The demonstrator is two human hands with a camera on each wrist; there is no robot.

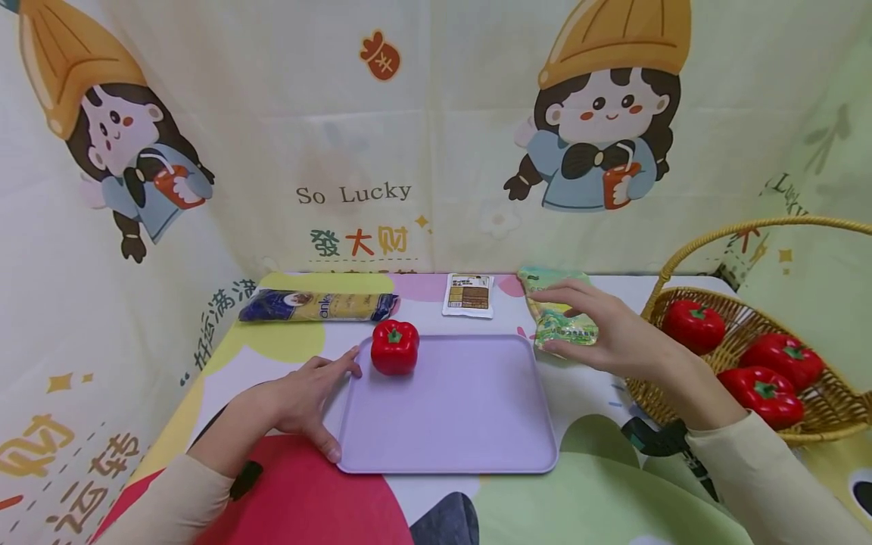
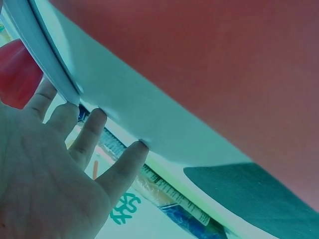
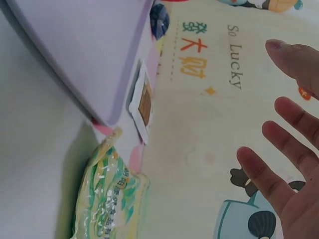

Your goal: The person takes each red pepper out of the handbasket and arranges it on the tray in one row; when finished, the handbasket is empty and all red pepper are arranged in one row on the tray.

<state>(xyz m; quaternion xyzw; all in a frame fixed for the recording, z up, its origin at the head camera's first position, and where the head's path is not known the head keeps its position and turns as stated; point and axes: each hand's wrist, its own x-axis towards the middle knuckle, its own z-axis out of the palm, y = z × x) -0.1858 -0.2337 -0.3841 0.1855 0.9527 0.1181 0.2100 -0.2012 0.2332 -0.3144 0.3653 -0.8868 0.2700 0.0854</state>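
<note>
A pale purple tray [image 1: 456,416] lies on the table, with a red bell pepper [image 1: 395,350] standing in its far left corner. My left hand [image 1: 296,403] rests along the tray's left side, fingers extended and thumb at the near corner. In the left wrist view its fingers spread beside the tray rim [image 2: 47,55]. Above and just right of a green and yellow plastic packet [image 1: 567,330], my right hand [image 1: 616,333] hovers with fingers spread and nothing held. The right wrist view shows the fingertips apart from that packet [image 3: 112,194].
A wicker basket [image 1: 643,393] with an arched handle stands at the right, holding several red bell peppers [image 1: 763,395]. Along the back lie a long blue and yellow pasta packet [image 1: 327,306] and a small white and brown sachet [image 1: 468,296]. A printed cloth hangs behind.
</note>
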